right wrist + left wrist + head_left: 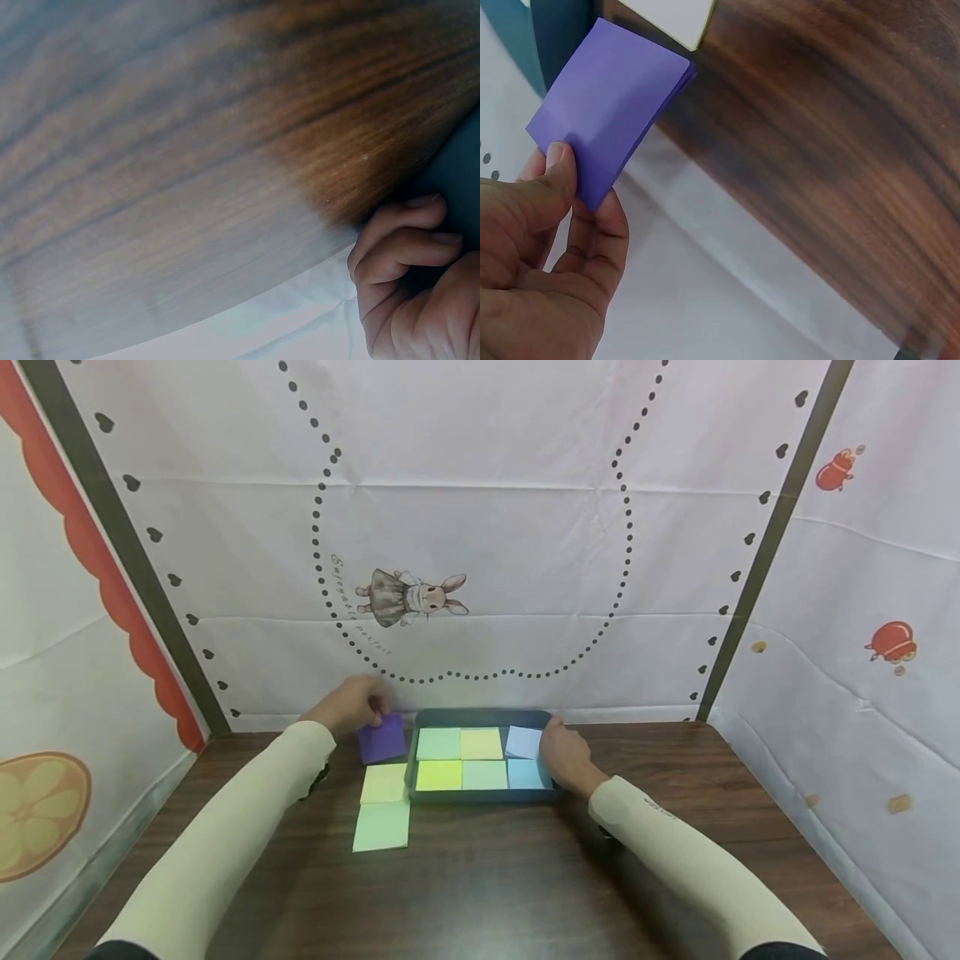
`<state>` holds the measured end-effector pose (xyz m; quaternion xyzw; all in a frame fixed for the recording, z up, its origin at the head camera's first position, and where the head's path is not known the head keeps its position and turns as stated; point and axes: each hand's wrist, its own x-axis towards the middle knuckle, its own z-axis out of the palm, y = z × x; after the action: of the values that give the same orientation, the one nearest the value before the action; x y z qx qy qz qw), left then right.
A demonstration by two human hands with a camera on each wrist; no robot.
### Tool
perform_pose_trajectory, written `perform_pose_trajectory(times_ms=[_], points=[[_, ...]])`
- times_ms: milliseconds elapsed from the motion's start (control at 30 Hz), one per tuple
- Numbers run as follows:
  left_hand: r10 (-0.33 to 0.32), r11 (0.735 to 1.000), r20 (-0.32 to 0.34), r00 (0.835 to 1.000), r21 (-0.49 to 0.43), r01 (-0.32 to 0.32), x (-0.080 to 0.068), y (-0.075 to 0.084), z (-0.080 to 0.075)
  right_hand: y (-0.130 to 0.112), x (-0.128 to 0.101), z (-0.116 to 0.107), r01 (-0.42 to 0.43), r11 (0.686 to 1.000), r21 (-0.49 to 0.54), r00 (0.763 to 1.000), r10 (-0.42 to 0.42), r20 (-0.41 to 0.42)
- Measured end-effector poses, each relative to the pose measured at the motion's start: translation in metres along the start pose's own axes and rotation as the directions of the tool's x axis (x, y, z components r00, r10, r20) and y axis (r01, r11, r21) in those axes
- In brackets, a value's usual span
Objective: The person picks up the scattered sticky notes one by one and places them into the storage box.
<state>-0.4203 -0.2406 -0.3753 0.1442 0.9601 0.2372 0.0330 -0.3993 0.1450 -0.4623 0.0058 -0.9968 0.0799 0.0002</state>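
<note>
While the left hand (351, 703) pinches a purple pad of sticky notes (382, 737) by one corner, thumb on top and fingers beneath as the left wrist view shows (607, 105), the pad hangs just off the left far corner of the dark tray (480, 795), lifted clear of the counter (487, 877) rather than lying on it; such a corner grip leaves most of the pad's face free, which in my judgement suits setting it down flat; the right hand (566, 758) sits at the tray's right edge with its fingers curled against the rim (409, 240), seemingly to steady the tray so it does not slide, though whether it truly clamps the wall or only rests on it I cannot tell for certain; inside the tray six pads lie in two rows, pale green (438, 743), yellow (482, 743) and pale lavender-blue (523, 742) at the back, yellow-green (438, 774), mint (484, 774) and light blue (525, 773) at the front, packed edge to edge so that they fill the floor; two more pads lie on the counter just left of the tray, a pale yellow one (384, 782) touching a pale green one (382, 826) nearer the person, lined up in a column beneath the purple pad; a white printed cloth backdrop (480, 527) encloses the far side.
</note>
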Motion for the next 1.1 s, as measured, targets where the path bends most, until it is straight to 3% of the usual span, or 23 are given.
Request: perform_pose_trajectory(times_ms=[300, 500, 733, 833, 1100], points=[[-0.004, 0.999, -0.020, 1.000, 0.041, 0.004, 0.004, 0.017, -0.013, -0.001, -0.001, 0.000, -0.007, 1.000, 0.003, 1.000, 0.007, 0.016], [0.041, 0.999, -0.048, 0.998, 0.027, -0.040, 0.012, 0.032, -0.016, 0.000, 0.005, 0.002, -0.020, 1.000, 0.009, 0.999, 0.020, 0.030], [0.114, 0.990, -0.083, 0.990, 0.096, -0.106, 0.025, 0.045, -0.016, 0.000, 0.000, 0.000, -0.013, 0.996, 0.083, 1.000, 0.013, 0.000], [0.144, 0.985, -0.097, 0.985, 0.105, -0.133, 0.028, 0.054, -0.020, 0.000, 0.001, 0.001, -0.015, 0.996, 0.086, 1.000, 0.015, -0.006], [0.143, 0.986, -0.095, 0.985, 0.098, -0.133, 0.032, 0.094, -0.023, 0.000, 0.002, 0.001, -0.007, 0.999, 0.047, 1.000, 0.008, -0.010]])
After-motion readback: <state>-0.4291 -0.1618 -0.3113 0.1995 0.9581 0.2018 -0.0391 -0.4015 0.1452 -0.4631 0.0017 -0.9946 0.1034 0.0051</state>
